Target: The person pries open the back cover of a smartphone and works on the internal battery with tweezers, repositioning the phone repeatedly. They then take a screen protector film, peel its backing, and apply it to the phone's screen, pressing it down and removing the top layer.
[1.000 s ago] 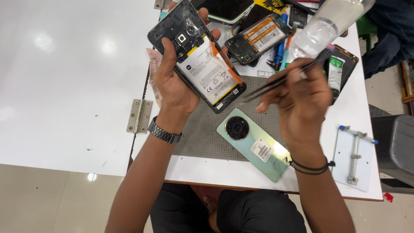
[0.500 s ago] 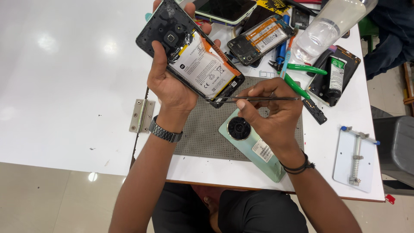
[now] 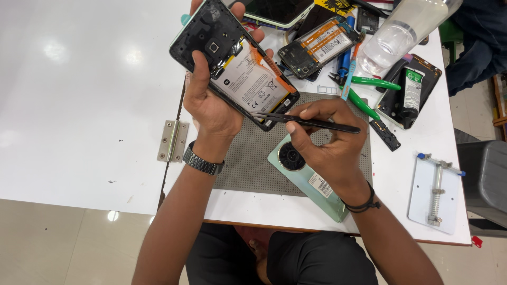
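My left hand (image 3: 211,103) holds an opened black phone (image 3: 232,63) tilted above the grey work mat (image 3: 253,163); the phone's white battery and orange flex strip face up. My right hand (image 3: 327,145) grips black tweezers (image 3: 309,122) held level, with the tips touching the phone's lower edge. Under my right hand a green phone back cover (image 3: 309,182) with a round camera ring lies on the mat.
On the white table (image 3: 401,174) lie a second opened phone (image 3: 317,47), a phone with a dark screen (image 3: 274,10), green-handled cutters (image 3: 369,87), a clear bottle (image 3: 401,31), a black tube (image 3: 412,97), a white screw clamp plate (image 3: 435,192) and a metal hinge (image 3: 173,140).
My right hand has come down and left, bringing the tweezers from mid-air to the phone's lower edge. My left hand has shifted the phone a little to the left.
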`<state>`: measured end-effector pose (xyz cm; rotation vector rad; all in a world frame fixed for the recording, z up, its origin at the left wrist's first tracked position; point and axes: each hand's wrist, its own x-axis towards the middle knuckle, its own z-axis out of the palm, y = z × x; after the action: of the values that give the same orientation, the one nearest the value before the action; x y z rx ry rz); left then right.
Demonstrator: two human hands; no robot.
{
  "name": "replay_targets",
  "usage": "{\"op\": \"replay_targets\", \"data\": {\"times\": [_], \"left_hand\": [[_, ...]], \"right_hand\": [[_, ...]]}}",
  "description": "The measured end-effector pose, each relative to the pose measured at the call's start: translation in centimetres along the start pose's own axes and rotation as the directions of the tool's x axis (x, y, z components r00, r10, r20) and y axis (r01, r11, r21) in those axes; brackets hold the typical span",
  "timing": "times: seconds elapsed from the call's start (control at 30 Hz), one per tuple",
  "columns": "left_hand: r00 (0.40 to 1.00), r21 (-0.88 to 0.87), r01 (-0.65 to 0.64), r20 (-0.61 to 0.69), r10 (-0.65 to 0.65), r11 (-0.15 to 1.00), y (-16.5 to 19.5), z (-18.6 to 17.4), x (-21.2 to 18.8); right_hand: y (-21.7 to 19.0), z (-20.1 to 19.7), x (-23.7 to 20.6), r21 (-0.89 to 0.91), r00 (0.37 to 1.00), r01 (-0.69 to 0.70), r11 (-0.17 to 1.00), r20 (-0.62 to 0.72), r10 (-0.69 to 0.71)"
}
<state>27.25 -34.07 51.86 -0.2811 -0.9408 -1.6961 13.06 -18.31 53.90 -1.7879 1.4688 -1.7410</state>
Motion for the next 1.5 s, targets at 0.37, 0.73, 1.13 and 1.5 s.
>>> {"op": "replay_targets", "data": {"times": [0.37, 0.73, 1.13, 1.5], "left_hand": [[0.999, 0.034, 0.04, 0.012, -0.04, 0.999, -0.4, 0.4, -0.3], [0.927, 0.143, 0.323, 0.153, -0.343, 0.936, -2.7, 1.1, -0.9], [0.892, 0.194, 0.399, 0.145, -0.428, 0.896, -4.3, 1.2, -1.7], [0.885, 0.236, 0.394, 0.165, -0.436, 0.888, -3.9, 1.0, -1.7]], "right_hand": [[-0.6, -0.4, 0.6, -0.053, 0.996, 0.0, 0.999, 0.087, 0.005], [-1.4, -1.7, 1.5, -0.239, 0.951, 0.016, 0.971, 0.305, 0.059], [-1.2, -1.0, 1.5, -0.351, 0.939, -0.019, 0.936, 0.315, 0.137], [-0.4, -0.7, 1.0, -0.371, 0.896, -0.049, 0.927, 0.394, 0.205]]}}
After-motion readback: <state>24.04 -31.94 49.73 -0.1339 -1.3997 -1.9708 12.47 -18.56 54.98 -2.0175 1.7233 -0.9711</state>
